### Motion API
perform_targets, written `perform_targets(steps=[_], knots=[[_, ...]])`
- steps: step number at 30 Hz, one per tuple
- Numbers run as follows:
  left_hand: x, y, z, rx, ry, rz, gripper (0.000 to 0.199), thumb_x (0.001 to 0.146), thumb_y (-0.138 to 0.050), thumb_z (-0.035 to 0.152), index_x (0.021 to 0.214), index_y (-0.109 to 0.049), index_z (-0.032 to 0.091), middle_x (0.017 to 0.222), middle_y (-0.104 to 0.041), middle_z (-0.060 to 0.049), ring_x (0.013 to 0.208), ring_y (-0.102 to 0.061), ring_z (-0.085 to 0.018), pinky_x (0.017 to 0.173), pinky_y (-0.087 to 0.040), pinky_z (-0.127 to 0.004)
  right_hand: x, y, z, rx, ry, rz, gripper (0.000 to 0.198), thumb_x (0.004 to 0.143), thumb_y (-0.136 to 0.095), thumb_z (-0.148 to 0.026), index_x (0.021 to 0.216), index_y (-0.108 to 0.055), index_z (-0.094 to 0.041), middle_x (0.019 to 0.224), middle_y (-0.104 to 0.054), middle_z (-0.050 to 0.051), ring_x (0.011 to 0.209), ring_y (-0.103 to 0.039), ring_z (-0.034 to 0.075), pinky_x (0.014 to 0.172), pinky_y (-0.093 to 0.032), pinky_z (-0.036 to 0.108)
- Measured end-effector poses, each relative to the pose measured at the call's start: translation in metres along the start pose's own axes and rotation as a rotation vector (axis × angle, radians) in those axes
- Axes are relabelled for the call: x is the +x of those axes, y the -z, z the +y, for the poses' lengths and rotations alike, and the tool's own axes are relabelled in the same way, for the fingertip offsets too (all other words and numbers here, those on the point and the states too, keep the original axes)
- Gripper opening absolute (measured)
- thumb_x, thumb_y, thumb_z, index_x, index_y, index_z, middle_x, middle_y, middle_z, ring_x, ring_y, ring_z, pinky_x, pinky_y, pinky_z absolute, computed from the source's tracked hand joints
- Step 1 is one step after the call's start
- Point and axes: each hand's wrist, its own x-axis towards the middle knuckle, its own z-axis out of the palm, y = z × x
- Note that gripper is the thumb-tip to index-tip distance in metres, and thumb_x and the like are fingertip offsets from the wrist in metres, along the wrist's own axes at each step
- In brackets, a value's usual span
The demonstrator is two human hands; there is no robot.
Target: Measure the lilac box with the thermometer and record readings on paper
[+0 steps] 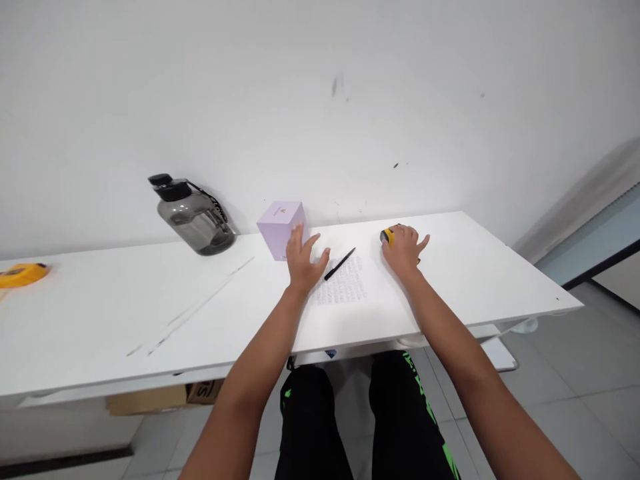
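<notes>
My left hand (303,262) is open, its fingers spread in front of a lilac box (275,233); I cannot tell whether it touches the box. On the right, my right hand (403,250) is closed over a yellow and black tape measure (387,235), which is partly hidden under the fingers. Between the hands a black pen (340,264) lies slantwise on a sheet of paper (345,290) covered in handwriting. Part of the sheet's left side is behind my left wrist.
A grey see-through water bottle (193,217) with a black lid stands near the wall, left of the box. Another yellow object (24,275) lies at the far left of the white table (210,307). Below the table is a cardboard box (150,400).
</notes>
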Motion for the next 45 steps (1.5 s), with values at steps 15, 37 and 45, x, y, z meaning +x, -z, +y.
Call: perform_targets(steps=[15,37,45], knots=[[-0.004,-0.002,0.014,0.147,-0.026,-0.479,0.026,0.092,-0.058,0.029,0.070,-0.071,0.023,0.113,-0.074,-0.007,0.114,-0.063,-0.029,0.116,-0.033,-0.056,-0.010,0.008,-0.022,0.105,0.252,-0.278,0.039,0.097,-0.044,-0.030,0.124,-0.069,-0.018,0.093,-0.075,0.010,0.083,-0.066,0.024,0.080,-0.047,0.036],[-0.008,-0.021,0.016,-0.118,0.224,-0.468,0.051,0.104,-0.030,0.054,0.130,-0.062,0.023,0.158,-0.043,-0.013,0.118,-0.066,-0.026,0.108,-0.049,-0.045,-0.017,-0.018,-0.024,0.882,-0.185,-0.560,0.032,0.087,-0.052,-0.055,0.097,-0.054,-0.025,0.067,-0.064,-0.003,0.056,-0.049,0.014,0.059,-0.040,0.027],[-0.011,-0.033,0.017,0.021,0.106,-0.615,0.045,0.098,-0.048,0.049,0.131,-0.061,0.020,0.155,-0.048,-0.016,0.147,-0.042,-0.032,0.120,-0.034,-0.052,-0.018,-0.013,-0.027,0.784,-0.217,-0.548,0.054,0.087,-0.051,-0.066,0.060,-0.063,-0.021,0.049,-0.051,-0.001,0.053,-0.046,0.014,0.058,-0.038,0.030]])
